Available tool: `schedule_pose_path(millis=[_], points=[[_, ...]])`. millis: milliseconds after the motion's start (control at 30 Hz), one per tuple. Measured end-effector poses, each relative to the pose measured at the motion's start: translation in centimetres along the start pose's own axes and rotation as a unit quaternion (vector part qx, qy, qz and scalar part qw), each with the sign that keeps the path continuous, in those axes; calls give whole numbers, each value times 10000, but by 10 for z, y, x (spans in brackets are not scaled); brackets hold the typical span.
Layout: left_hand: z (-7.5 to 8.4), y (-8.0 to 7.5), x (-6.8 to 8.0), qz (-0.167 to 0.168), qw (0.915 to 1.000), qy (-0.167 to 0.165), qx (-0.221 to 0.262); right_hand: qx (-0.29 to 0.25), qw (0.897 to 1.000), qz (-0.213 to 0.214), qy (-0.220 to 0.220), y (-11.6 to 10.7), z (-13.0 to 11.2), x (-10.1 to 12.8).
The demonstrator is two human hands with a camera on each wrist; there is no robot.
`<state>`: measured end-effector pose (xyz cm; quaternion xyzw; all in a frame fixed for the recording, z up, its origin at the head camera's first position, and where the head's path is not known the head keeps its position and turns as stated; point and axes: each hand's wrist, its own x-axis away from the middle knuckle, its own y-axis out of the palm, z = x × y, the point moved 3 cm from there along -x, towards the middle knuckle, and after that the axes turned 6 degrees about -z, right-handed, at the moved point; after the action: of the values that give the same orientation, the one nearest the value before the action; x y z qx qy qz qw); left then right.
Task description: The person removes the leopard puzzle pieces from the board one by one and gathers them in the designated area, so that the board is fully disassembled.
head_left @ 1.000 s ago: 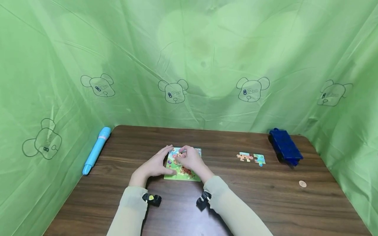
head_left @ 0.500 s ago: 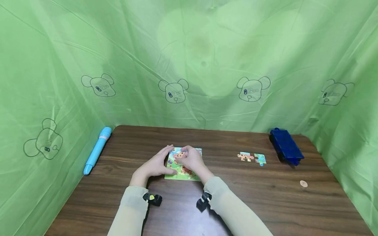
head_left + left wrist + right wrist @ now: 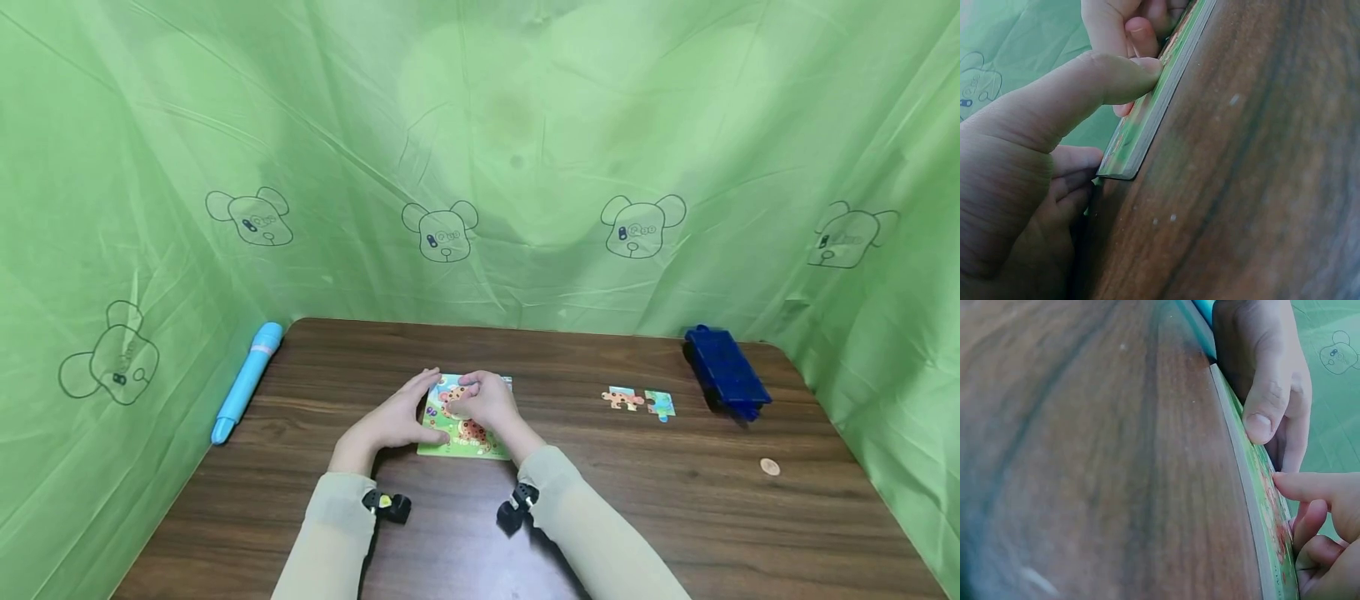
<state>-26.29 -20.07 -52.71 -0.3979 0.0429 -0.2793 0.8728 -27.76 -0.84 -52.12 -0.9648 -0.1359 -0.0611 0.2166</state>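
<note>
Toward the desk's (image 3: 675,517) far edge, the left hand (image 3: 392,419) spreads along the puzzle (image 3: 465,448); whether the right hand (image 3: 487,407) pinches anything is hidden. Best brace the puzzle flat, pressing evenly.

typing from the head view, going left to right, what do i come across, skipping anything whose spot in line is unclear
Light blue marker-shaped object → left hand → right hand → spotted puzzle piece → blue-green puzzle piece → dark blue wagon-shaped toy → pale round disc

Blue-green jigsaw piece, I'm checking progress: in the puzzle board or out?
Out: the jigsaw piece lies on the table, apart from the puzzle board.
</note>
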Motion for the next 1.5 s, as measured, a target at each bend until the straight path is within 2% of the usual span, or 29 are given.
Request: schedule_pose_path(millis=[200, 433, 533, 767, 1100, 1200, 1367, 1500], points=[[0, -1, 1, -5, 10000, -7, -1, -103, 9999, -68, 6, 2, 2, -4], [2, -1, 2, 14, 10000, -54, 2, -69, 9999, 97, -83, -2, 2, 1], [3, -1, 2, -3, 10000, -39, 18, -264, 9996, 55, -124, -3, 2, 4], [4, -1, 2, -3, 10000, -3, 59, -894, 9953, -363, -59, -2, 1, 4], [1, -1, 0, -23, 10000, -36, 12, -1503, 9882, -264, 150, -1, 1, 1], [1, -1, -1, -25, 10000, -47, 20, -1457, 9893, -85, 96, 0, 2, 0], [0, -1, -1, -7, 10000, 2, 1, -1041, 9943, 201, -64, 1, 4, 0], [0, -1, -1, 16, 10000, 31, -12, -909, 9955, 244, -116, 3, 4, 0]])
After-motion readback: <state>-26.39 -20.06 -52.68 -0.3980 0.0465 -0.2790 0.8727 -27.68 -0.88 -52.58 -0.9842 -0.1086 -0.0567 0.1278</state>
